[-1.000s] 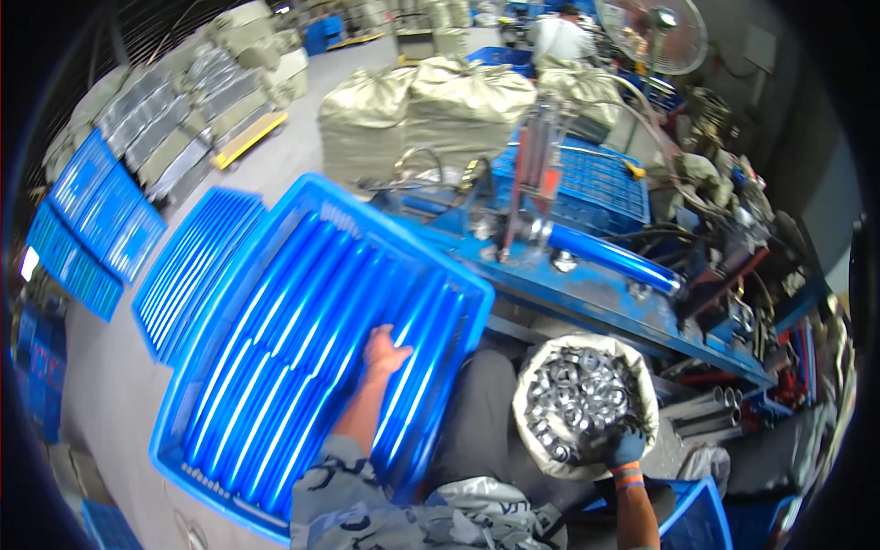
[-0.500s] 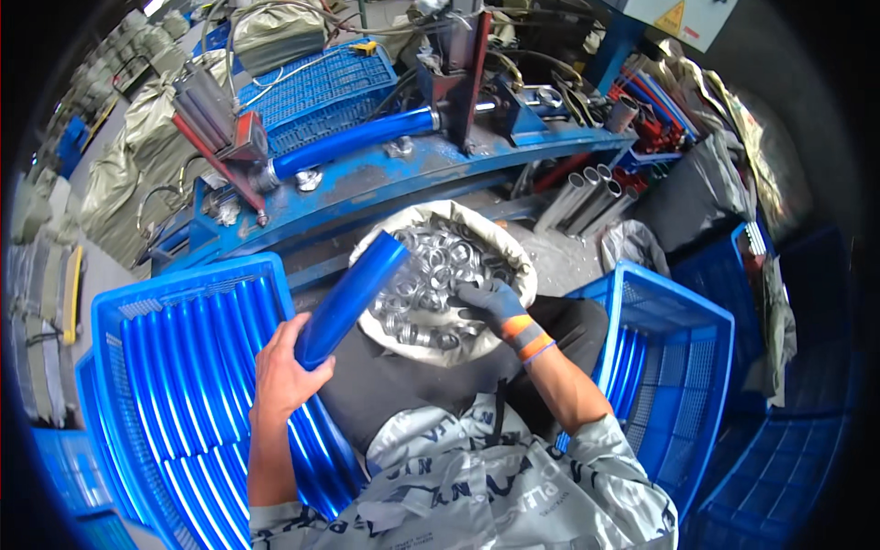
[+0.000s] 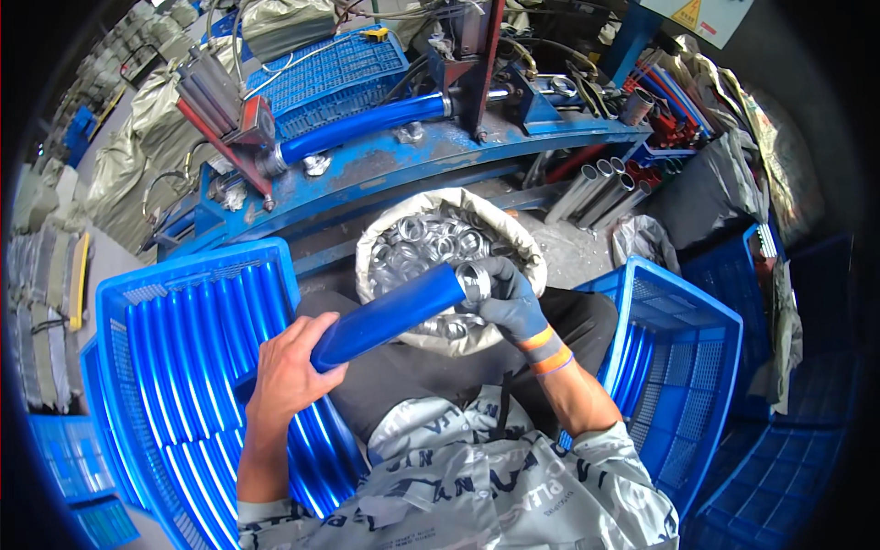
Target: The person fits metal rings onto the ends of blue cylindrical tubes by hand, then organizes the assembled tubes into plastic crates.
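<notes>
At the fingertips of the gloved right hand (image 3: 511, 298), a silver metal ring (image 3: 474, 278) is pinched and held against the upper end of a blue tube (image 3: 390, 316); fingers are curled tight round the ring. The tube's lower end is gripped by the bare left hand (image 3: 286, 376), fingers wrapped closed around it. The tube is held tilted across the lap, above a white sack (image 3: 447, 261) filled with more silver rings. To the left, a blue crate (image 3: 156, 302) packed with blue tubes is seen, touching the left forearm. To the right, a second blue crate (image 3: 678, 367) is placed beside the knee. Beyond the sack, a blue machine bench (image 3: 440, 160) is seen, with another blue tube (image 3: 362, 124) clamped on it.
</notes>
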Motion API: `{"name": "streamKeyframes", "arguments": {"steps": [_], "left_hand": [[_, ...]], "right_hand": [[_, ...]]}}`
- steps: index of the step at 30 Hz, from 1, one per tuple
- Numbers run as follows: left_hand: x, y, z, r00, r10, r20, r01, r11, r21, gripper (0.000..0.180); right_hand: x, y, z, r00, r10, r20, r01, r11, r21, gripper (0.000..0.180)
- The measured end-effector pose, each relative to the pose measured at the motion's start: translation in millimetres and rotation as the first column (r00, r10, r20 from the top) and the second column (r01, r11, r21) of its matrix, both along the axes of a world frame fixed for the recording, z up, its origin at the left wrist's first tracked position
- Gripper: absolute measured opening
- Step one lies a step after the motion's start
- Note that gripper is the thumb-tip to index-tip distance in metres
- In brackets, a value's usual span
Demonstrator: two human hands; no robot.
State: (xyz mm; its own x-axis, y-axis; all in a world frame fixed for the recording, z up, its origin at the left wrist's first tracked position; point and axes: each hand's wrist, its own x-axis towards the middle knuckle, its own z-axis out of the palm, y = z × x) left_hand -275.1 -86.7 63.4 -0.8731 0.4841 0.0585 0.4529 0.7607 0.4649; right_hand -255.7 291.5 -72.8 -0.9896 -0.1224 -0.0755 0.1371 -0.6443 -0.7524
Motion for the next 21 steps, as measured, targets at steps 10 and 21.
{"name": "streamKeyframes", "arguments": {"steps": [10,21], "left_hand": [[-3,-12,-6,0.996,-0.045,-0.079,0.05,0.997,0.053,0.063],[0,-9,-52,0.984,0.175,-0.019,-0.165,0.955,0.247,0.07]], "right_hand": [[0,0,15,0.983,0.127,-0.131,-0.086,0.956,0.28,0.096],[-58,10,-62,1.0,-0.025,0.013,0.019,0.938,0.347,0.071]]}}
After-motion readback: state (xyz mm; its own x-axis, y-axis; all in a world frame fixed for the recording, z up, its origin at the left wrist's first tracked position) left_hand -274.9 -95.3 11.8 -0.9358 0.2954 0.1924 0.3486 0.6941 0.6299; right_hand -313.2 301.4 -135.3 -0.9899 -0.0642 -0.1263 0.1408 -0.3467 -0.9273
